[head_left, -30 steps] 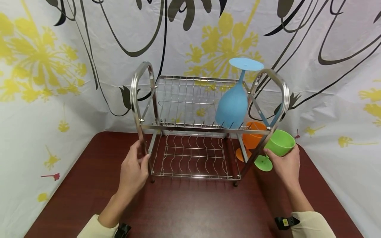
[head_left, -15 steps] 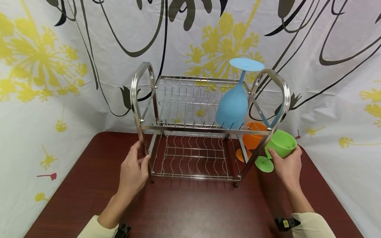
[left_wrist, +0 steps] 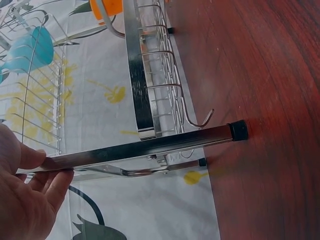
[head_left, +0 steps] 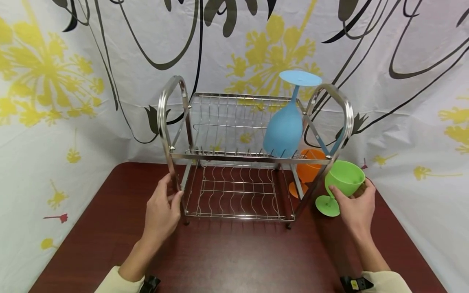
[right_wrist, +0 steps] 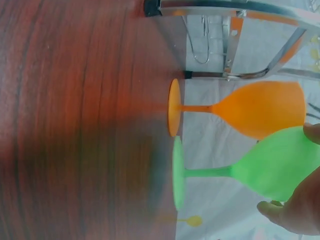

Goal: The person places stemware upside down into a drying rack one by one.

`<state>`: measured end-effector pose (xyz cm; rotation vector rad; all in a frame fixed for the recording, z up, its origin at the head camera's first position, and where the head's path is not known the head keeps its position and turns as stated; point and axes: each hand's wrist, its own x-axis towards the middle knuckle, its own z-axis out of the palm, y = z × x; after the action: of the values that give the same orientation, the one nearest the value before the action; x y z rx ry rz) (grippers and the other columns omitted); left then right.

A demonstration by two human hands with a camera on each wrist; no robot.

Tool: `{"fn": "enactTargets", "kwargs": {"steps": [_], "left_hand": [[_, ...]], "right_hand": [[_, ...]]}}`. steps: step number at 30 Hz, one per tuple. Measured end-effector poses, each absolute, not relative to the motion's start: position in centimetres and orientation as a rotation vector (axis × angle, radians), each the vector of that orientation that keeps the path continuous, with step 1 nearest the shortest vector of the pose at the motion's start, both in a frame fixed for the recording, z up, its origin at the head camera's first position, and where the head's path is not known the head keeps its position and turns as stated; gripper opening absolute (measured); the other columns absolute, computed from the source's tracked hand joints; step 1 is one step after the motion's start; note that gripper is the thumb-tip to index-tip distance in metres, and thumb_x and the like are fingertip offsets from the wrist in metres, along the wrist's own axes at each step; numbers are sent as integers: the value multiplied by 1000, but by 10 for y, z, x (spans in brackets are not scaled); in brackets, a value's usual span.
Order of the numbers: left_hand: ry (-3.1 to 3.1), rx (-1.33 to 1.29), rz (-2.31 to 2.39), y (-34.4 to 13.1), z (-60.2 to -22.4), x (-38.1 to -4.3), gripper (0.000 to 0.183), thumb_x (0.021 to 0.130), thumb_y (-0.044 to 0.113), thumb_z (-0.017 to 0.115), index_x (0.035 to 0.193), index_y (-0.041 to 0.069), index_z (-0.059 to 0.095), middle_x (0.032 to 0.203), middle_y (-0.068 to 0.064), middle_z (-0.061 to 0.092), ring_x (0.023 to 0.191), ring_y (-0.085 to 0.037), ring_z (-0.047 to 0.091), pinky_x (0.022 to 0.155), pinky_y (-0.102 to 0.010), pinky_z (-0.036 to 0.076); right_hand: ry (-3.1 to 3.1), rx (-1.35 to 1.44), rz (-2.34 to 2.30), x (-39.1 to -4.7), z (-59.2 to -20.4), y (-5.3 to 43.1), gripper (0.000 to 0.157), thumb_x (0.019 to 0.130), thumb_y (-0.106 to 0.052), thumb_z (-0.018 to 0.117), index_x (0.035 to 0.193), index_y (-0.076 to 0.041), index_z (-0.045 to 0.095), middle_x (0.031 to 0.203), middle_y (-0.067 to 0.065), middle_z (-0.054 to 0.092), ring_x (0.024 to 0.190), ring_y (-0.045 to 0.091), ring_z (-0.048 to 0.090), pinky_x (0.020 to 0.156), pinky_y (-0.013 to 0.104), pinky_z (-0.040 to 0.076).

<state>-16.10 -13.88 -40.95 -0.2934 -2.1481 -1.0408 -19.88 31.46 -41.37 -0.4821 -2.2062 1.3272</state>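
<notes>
So, left grip (head_left: 160,211) pinches rack (head_left: 234,158) by left front leg. Right grip (head_left: 357,211) has green goblet (head_left: 344,179) by bowl, right of rack, orange goblet (right_wrist: 270,107) just beside. Risks, I'd guess: green swung inward knocks orange over; rack jolted by left grip topples blue goblet (head_left: 283,132), upside down on rack's upper tier.

One leg (left_wrist: 145,148) of a metal rack (left_wrist: 139,75) is pinched by the left hand (left_wrist: 27,197); a blue cup (left_wrist: 43,46) is crossed by wires (left_wrist: 60,100).
</notes>
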Motion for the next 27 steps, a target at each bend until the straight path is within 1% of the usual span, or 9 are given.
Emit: {"fn": "enactTargets", "kwargs": {"steps": [2,3,7,10,12,16,18,20,27], "left_hand": [[-2151,-287,-1045,-139,-409,-161,52,82,-13,67,130,-8,49,100,-19,64,87,-29,68,75,0,45],[-2154,-284,-1048,-140,-409,-160,52,82,-13,67,130,-8,49,100,-19,64,87,-29,68,75,-1,46],[-2169,-284,-1048,-139,-409,-161,50,84,-12,66,130,-8,48,100,-19,64,87,-28,67,73,-17,56],[-2174,-275,-1036,-139,-410,-160,50,83,-11,67,130,-8,49,99,-19,65,87,-28,67,70,-27,58],[-2175,-263,-1027,-139,-411,-160,51,82,-11,69,129,-7,49,99,-18,65,86,-27,68,70,-24,57],[-2178,-257,-1029,-139,-411,-160,52,82,-10,70,129,-5,50,98,-17,66,85,-26,68,72,-7,51],[-2180,-260,-1036,-139,-411,-159,52,82,-9,70,129,-5,50,98,-17,66,85,-26,68,72,0,46],[-2180,-264,-1048,-139,-411,-159,52,82,-9,70,129,-5,50,98,-17,66,84,-26,68,72,1,45],[-2160,-272,-1089,-138,-409,-161,51,82,-10,70,129,-4,51,98,-18,66,86,-26,68,73,1,45]], "right_hand": [[-2162,-442,1346,-196,-412,311,85,79,-23,81,147,-21,31,136,4,47,119,17,50,100,34,47],[-2138,-429,1356,-194,-411,310,84,78,-22,81,146,-21,31,134,2,47,116,15,50,98,30,47],[-1980,-339,1470,-187,-407,305,82,76,-11,82,143,-19,35,128,0,48,108,12,51,84,14,48],[-1866,-232,1558,-182,-405,301,81,74,-1,80,142,-14,37,127,3,47,106,14,51,79,9,48],[-1795,-153,1605,-178,-404,298,81,73,5,78,141,-11,38,129,6,47,106,17,52,79,9,49],[-1645,3,1687,-174,-403,293,79,70,14,74,139,-5,39,132,14,47,108,24,55,81,13,52],[-1582,80,1723,-173,-403,291,78,69,18,72,138,-2,40,133,18,46,109,27,56,83,16,53],[-1542,145,1748,-170,-403,290,78,68,21,70,137,0,40,133,21,46,109,28,57,84,17,54],[-1443,312,1808,-156,-402,287,81,64,29,65,138,7,39,134,27,45,109,30,57,86,21,55]]}}
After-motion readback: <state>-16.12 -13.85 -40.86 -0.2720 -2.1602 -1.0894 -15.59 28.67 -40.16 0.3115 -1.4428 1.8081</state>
